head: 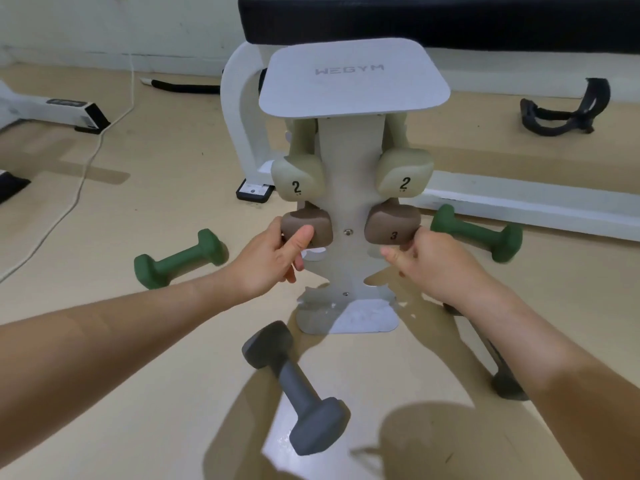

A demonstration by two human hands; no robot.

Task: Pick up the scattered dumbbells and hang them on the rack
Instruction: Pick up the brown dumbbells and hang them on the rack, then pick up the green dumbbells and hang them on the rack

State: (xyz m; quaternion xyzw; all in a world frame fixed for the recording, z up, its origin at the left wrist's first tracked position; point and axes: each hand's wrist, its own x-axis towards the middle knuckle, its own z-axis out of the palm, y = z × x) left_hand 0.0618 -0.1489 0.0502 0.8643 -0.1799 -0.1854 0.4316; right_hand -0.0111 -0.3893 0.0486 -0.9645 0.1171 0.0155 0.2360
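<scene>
While both hands work the second tier of the white metal WEGYM rack [348, 188], left hand [273, 261] grips the left brown rubber-coated dumbbell [311, 225], thumb over its end face. Right hand [436, 261] is curled at the right brown dumbbell marked 3 [391, 226]; can't tell whether it grips. Two cream dumbbells marked 2 [298, 180] hang on the top tier. On the beige floor [173, 375]: two green dumbbells [180, 259], one either side of the rack, grey dumbbell [294, 386] near the rack base, another dark one [498, 368] mostly hidden behind the right forearm.

head view, close, facing down at rack [348, 216]
</scene>
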